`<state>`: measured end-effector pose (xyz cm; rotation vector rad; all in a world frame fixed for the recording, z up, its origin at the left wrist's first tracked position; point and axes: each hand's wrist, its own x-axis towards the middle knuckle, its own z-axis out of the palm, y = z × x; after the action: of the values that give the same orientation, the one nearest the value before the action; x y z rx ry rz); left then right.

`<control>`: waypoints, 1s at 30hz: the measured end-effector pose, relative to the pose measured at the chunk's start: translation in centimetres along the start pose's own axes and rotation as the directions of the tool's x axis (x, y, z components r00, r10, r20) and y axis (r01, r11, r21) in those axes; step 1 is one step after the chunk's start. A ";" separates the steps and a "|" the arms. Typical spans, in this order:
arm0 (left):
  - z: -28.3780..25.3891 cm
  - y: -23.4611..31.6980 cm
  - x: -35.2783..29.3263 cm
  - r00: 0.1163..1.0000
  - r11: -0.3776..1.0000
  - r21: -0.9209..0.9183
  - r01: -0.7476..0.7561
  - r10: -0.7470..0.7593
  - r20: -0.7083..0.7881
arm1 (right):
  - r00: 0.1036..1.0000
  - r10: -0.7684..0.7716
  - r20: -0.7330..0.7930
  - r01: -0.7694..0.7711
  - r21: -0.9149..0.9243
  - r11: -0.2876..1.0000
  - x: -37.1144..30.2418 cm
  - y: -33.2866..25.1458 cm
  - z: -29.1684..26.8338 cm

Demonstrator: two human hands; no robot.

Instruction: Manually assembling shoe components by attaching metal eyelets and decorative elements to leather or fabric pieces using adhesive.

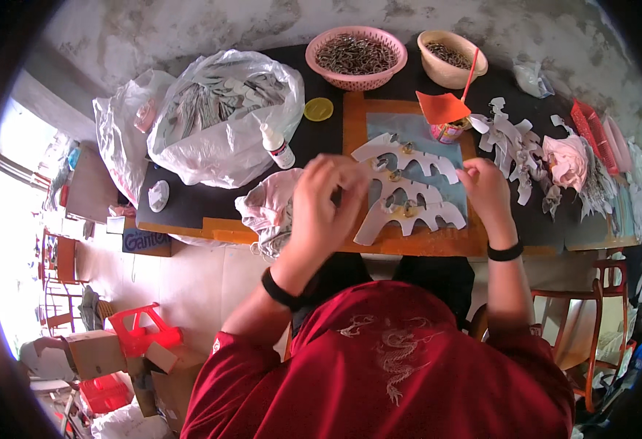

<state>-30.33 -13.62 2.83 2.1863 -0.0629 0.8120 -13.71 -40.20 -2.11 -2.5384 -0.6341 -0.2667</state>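
White cutouts [374, 221] lie across the blue sheet [390, 126]; left hand [322, 201] curled, right hand [488, 192] bunched, pinching what I can't tell; a careless brush could knock them askew

Pink perforated basket [354, 83], top centre of the frame, heaped with small dark pieces [356, 53]. Beige bowl [452, 76], to its right, containing similar pieces. Small clear plastic bag [531, 79], upper right. Round yellow lid [319, 110], below the basket. Large translucent plastic bag [218, 162], upper left, open-mouthed and bulging. White bottle [280, 152] with tapered nozzle, left of centre, just beside the bag. Rounded white object [159, 196], middle left, kind unclear. Red stool [144, 333], lower left, beside an open cardboard box [98, 356]. Wooden chair [575, 333], lower right. Pale floor [208, 285], lower left of centre. Mottled grey wall [262, 25], spanning the top.
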 end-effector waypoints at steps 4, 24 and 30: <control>1.8 -2.3 3.5 0.998 0.992 0.116 0.049 -0.051 0.022 | 0.997 0.058 0.056 -0.055 -0.054 0.997 1.4 -0.4 1.7; 5.8 -0.2 0.7 0.473 -0.309 -0.586 0.749 -0.369 0.800 | 0.987 -0.089 0.137 -0.118 0.975 0.190 1.3 -8.2 -3.2; 5.7 0.8 -2.2 0.643 -0.458 -0.722 0.518 -0.348 0.682 | 0.982 -0.154 0.113 -0.070 0.963 0.259 -3.8 -6.8 -6.3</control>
<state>-29.25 -18.54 -0.65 0.3660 0.1755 -0.1344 -20.71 -39.73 5.03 -1.2819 -0.6385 0.3151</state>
